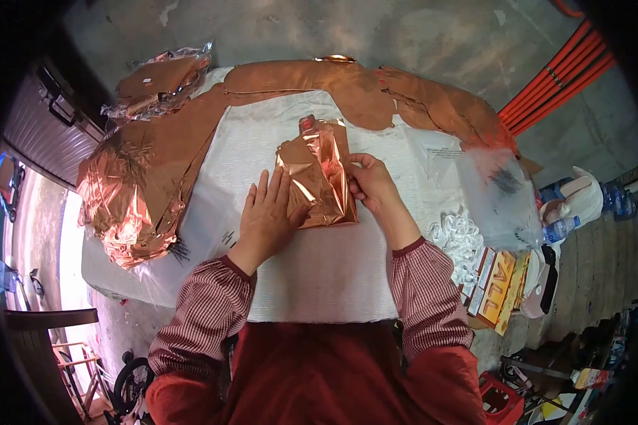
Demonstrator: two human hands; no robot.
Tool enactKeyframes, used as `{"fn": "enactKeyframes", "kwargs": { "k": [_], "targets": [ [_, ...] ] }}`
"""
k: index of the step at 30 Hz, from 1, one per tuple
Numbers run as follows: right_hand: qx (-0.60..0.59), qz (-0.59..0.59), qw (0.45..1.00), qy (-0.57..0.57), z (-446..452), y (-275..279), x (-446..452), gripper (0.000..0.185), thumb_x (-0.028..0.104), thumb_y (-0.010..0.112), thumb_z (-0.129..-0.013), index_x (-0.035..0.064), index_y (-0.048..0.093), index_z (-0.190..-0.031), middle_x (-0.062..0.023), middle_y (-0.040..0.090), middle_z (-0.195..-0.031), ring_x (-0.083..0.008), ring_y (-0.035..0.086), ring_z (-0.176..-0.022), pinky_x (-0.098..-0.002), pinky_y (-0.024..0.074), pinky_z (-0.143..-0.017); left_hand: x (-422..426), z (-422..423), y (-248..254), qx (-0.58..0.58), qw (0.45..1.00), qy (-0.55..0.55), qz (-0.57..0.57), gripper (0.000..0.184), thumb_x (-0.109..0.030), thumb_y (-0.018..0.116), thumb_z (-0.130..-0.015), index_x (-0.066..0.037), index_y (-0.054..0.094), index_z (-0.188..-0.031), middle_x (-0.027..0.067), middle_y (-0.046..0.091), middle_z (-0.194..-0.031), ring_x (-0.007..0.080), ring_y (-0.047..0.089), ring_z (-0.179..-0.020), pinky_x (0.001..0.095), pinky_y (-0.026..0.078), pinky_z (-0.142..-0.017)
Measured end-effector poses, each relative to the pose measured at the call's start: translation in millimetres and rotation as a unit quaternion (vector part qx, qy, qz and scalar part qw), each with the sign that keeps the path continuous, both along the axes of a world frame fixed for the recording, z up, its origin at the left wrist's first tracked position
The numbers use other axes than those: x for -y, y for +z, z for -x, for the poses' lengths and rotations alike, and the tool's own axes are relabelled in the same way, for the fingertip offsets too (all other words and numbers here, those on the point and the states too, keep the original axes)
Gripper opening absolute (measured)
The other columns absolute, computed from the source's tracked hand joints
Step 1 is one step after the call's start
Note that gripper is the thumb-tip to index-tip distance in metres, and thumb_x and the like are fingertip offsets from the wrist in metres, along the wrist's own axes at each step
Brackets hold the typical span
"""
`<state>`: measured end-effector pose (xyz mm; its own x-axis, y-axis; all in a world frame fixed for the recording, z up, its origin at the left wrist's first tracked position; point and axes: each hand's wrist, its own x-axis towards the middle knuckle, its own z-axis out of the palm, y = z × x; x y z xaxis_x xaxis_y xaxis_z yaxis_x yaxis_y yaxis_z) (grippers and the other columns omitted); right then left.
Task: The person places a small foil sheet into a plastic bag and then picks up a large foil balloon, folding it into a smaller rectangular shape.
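Observation:
A shiny copper-coloured foil piece (319, 177), roughly rectangular and creased, lies on the white-covered table (326, 276) in front of me. My left hand (268, 212) rests flat on its left side with the fingers spread forward. At its right edge, my right hand (373, 185) pinches the foil between thumb and fingers. A small red patch shows at the top of the piece.
Brown flat pieces (290, 76) line the table's far edge. Crumpled copper foil (131, 227) lies left, a plastic-wrapped bundle (159, 81) at back left. To the right are clear bags (500, 191), white cords (459, 244), a yellow box (500, 287) and bottles (561, 229).

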<state>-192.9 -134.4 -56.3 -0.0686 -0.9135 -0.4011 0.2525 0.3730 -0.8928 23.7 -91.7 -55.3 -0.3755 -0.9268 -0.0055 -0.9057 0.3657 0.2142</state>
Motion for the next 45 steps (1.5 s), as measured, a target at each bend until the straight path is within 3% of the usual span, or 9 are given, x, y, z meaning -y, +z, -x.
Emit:
{"fn": "enactKeyframes", "kwargs": {
  "k": [4, 19, 22, 24, 26, 27, 32, 37, 45],
  "targets": [
    [-0.135, 0.015, 0.991, -0.008, -9.7, 6.0, -0.6, 0.012, 0.013, 0.06, -0.091, 0.0013, 0.055, -0.092, -0.005, 0.058, -0.063, -0.0101, 0.047, -0.039, -0.0248, 0.0292, -0.033, -0.2, -0.2, -0.4, -0.009, 1.0, -0.002, 0.007, 0.071, -0.048, 0.044, -0.095, -0.001, 0.025, -0.145, 0.0148, 0.022, -0.153, 0.0328, 0.016, -0.143, 0.0463, 0.018, -0.114],
    [-0.105, 0.079, 0.991, 0.014, -9.3, 2.6, -1.8, 0.024, 0.013, 0.067, -0.084, -0.0025, 0.062, -0.102, -0.0061, 0.064, -0.073, -0.0104, 0.056, -0.052, -0.024, 0.041, -0.04, 0.6, -0.9, -2.7, 0.016, 1.0, -0.004, 0.008, 0.072, -0.048, 0.044, -0.095, -0.002, 0.023, -0.146, 0.0142, 0.021, -0.154, 0.0326, 0.016, -0.143, 0.0458, 0.019, -0.114],
    [-0.201, 0.073, 0.977, 0.018, 0.8, 14.9, -1.4, 0.022, 0.009, 0.063, -0.087, -0.0009, 0.06, -0.106, -0.0035, 0.064, -0.073, -0.0036, 0.049, -0.047, -0.0186, 0.0338, -0.038, 0.2, -0.9, -2.8, -0.002, 1.0, -0.006, 0.013, 0.071, -0.047, 0.044, -0.095, -0.002, 0.024, -0.146, 0.0143, 0.021, -0.154, 0.0328, 0.016, -0.143, 0.0457, 0.019, -0.114],
    [-0.291, 0.074, 0.953, 0.053, 15.7, 10.9, -0.2, 0.019, 0.012, 0.061, -0.088, -0.001, 0.062, -0.102, -0.0081, 0.066, -0.074, -0.0117, 0.057, -0.052, -0.0257, 0.043, -0.045, 0.4, -1.6, -4.0, -0.002, 1.0, -0.006, 0.018, 0.071, -0.046, 0.044, -0.095, -0.002, 0.024, -0.146, 0.0144, 0.021, -0.154, 0.0327, 0.017, -0.143, 0.0455, 0.019, -0.114],
    [-0.523, 0.247, 0.815, -0.035, 16.0, 15.0, -5.6, 0.019, 0.015, 0.057, -0.09, -0.0011, 0.063, -0.097, -0.0146, 0.067, -0.077, -0.0262, 0.065, -0.064, -0.035, 0.0502, -0.059, 0.7, -1.8, -3.6, -0.002, 1.0, -0.006, 0.018, 0.071, -0.046, 0.044, -0.095, -0.001, 0.024, -0.146, 0.0144, 0.021, -0.154, 0.0328, 0.017, -0.143, 0.0454, 0.019, -0.114],
    [-0.512, 0.233, 0.824, -0.064, 15.5, 16.5, -8.7, 0.018, 0.016, 0.054, -0.089, 0.0009, 0.062, -0.096, -0.0207, 0.066, -0.087, -0.0409, 0.062, -0.082, -0.0464, 0.0484, -0.072, 0.4, -1.3, -3.6, -0.003, 1.0, -0.006, 0.015, 0.07, -0.046, 0.044, -0.095, -0.001, 0.025, -0.146, 0.0144, 0.021, -0.154, 0.0328, 0.017, -0.143, 0.0453, 0.019, -0.114],
    [-0.481, 0.364, 0.798, 0.0, -17.9, 14.1, -20.4, 0.022, 0.015, 0.052, -0.09, 0.0035, 0.06, -0.106, -0.02, 0.062, -0.105, -0.0377, 0.059, -0.096, -0.0435, 0.0487, -0.079, 0.0, -0.2, -1.6, 0.004, 1.0, -0.004, 0.012, 0.07, -0.046, 0.043, -0.095, -0.001, 0.025, -0.146, 0.0144, 0.022, -0.153, 0.0324, 0.017, -0.143, 0.0451, 0.019, -0.114],
    [-0.636, 0.467, 0.602, 0.116, -53.5, 14.1, -28.5, 0.043, 0.019, 0.053, -0.09, 0.0, 0.049, -0.128, -0.0183, 0.05, -0.132, -0.0312, 0.042, -0.128, -0.0457, 0.0304, -0.107, 3.5, 1.2, 2.9, 0.038, 0.999, 0.019, -0.033, 0.074, -0.052, 0.038, -0.095, -0.003, 0.02, -0.148, 0.0111, 0.016, -0.156, 0.0287, 0.012, -0.145, 0.0419, 0.014, -0.116],
    [-0.66, 0.391, 0.614, 0.186, -39.2, -21.6, -28.8, 0.057, 0.038, 0.049, -0.092, 0.0003, 0.044, -0.135, -0.0215, 0.039, -0.141, -0.0362, 0.029, -0.136, -0.0476, 0.022, -0.112, 0.0, -6.2, -6.7, -0.055, 0.998, 0.009, 0.016, 0.069, -0.043, 0.046, -0.093, -0.001, 0.027, -0.145, 0.0178, 0.025, -0.151, 0.0322, 0.02, -0.142, 0.0431, 0.02, -0.114]
  ]
}}
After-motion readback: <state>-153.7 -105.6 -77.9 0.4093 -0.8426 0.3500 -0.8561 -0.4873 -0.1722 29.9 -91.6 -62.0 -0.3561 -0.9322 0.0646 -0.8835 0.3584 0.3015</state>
